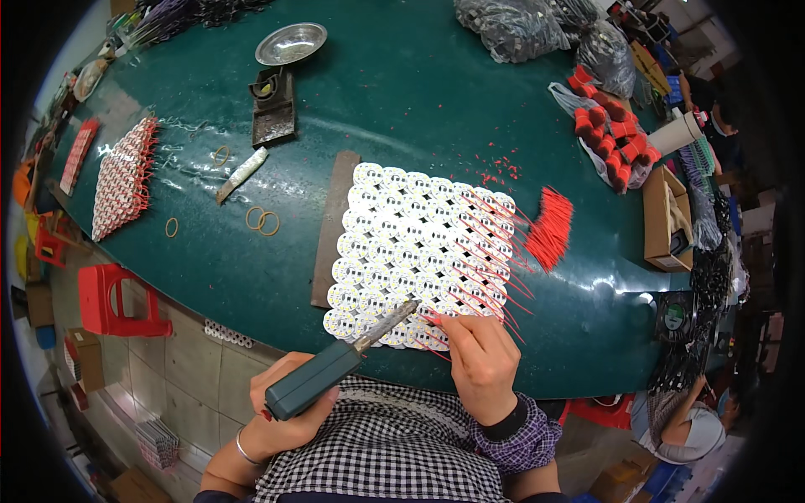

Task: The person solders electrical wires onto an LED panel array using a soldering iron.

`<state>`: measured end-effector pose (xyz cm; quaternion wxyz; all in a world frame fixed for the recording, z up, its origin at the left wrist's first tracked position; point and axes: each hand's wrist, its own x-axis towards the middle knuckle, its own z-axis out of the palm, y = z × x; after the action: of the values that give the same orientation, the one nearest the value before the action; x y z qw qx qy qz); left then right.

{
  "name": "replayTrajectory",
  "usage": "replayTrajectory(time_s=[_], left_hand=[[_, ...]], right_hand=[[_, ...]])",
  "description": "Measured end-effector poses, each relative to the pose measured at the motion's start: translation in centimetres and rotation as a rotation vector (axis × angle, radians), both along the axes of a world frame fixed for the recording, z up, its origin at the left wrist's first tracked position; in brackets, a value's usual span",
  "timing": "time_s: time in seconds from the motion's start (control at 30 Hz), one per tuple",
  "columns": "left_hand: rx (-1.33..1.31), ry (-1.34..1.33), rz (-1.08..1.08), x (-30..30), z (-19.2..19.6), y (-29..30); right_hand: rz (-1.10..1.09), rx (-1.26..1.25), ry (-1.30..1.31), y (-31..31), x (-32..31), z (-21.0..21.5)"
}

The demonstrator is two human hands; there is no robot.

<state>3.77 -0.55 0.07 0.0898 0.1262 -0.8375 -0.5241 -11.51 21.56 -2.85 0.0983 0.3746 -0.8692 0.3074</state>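
Left grip [292, 429] wraps soldering iron [316, 380]; right grip [484, 360] pinches wire [431, 318].

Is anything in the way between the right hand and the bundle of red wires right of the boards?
Nothing bulky shows between the right hand and the bundle of red wires. Along the direct line, only red wire ends jut past the right edge of the white round boards.

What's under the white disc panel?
A brown board shows past the left edge of the panel and seems to run beneath; green table shows beyond. How far the board extends, and anything else underneath, is covered.
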Motion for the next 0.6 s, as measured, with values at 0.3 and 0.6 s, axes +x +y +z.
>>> replayTrajectory(time_s=[0.3,0.6], left_hand=[[0.064,-0.014,-0.005,-0.42,-0.55,0.18],[0.079,-0.044,-0.028,-0.65,-0.52,0.04]], right_hand=[[-0.001,0.025,-0.018,0.07,-0.04,0.11],[-0.010,0.048,-0.029,-0.02,-0.03,0.21]])
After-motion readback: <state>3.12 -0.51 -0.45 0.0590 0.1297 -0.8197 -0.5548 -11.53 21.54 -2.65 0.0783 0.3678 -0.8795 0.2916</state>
